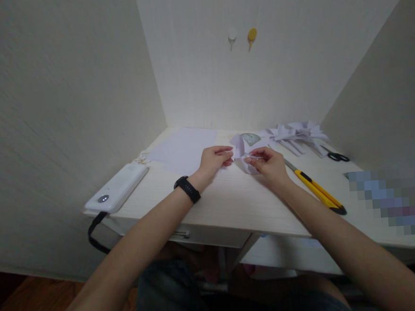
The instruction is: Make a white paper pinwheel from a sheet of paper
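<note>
A: Pale textured walls close in on three sides, and a light wood-grain counter (232,201) fills the nook between them. Two small hooks are stuck on the back wall, one white (232,35) and one yellow (252,35).

B: Where is the paper being worked on?

A: A small folded white paper piece (242,154) sits near the middle of the counter, just above its surface, between the two hands. The left hand (213,160) pinches its left edge between thumb and fingertips. The right hand (269,164) pinches the right side, its grip narrow and closed on the paper.

B: So both hands hold it?

A: Yes, each grip is closed on the same piece. The left wrist wears a black band (187,189).

B: What lies around?

A: A flat white sheet (184,150) lies just behind the left hand. A yellow utility knife (318,190) lies just right of the right forearm, pointing towards the back. Farther back right is a heap of folded white paper shapes (294,134), with black-handled scissors (336,155) beside it. Behind the held piece, a small round greenish object (252,138) shows; I cannot tell what it is. At the left front corner lies a white oblong device (117,188) with a black strap (96,232) hanging over the edge.
</note>
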A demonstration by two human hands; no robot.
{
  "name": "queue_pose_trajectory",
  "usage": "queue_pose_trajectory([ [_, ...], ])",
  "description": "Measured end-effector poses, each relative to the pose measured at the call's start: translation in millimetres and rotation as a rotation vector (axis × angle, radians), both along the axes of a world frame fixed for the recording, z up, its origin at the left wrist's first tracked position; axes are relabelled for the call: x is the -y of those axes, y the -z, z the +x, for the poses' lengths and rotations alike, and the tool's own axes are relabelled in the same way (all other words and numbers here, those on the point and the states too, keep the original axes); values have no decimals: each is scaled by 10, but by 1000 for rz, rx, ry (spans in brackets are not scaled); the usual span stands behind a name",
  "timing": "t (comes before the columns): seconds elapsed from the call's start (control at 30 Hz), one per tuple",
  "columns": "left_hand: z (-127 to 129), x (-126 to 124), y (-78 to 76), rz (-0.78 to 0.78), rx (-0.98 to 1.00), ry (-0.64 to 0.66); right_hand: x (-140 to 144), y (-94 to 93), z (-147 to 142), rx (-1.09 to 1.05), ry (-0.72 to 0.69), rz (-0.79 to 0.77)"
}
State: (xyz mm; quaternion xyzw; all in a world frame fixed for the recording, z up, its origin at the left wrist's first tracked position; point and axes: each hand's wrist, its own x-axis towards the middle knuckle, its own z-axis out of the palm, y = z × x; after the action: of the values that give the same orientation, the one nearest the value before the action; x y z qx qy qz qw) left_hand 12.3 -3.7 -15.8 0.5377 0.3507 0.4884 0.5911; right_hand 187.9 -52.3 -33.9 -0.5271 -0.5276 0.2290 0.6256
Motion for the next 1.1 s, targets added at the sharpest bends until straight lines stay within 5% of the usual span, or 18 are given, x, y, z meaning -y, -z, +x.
queue_pose_trajectory([
  [0.23,-44,33,-52,-153,-138,168,52,-59,-46,-54,-30,-25],
  [0.43,-110,-8,-72,295,-664,-155,79,-84,-50,-96,-50,-38],
  [0.57,-155,-6,-121,446,-864,-296,83,-84,-41,-88,-69,-34],
  [0.83,-128,-82,-48,493,-712,-179,93,-93,-50,-128,-121,-42],
  [1.1,-82,37,0,730,-744,-360,94,-74,-55,-189,-199,-52],
])
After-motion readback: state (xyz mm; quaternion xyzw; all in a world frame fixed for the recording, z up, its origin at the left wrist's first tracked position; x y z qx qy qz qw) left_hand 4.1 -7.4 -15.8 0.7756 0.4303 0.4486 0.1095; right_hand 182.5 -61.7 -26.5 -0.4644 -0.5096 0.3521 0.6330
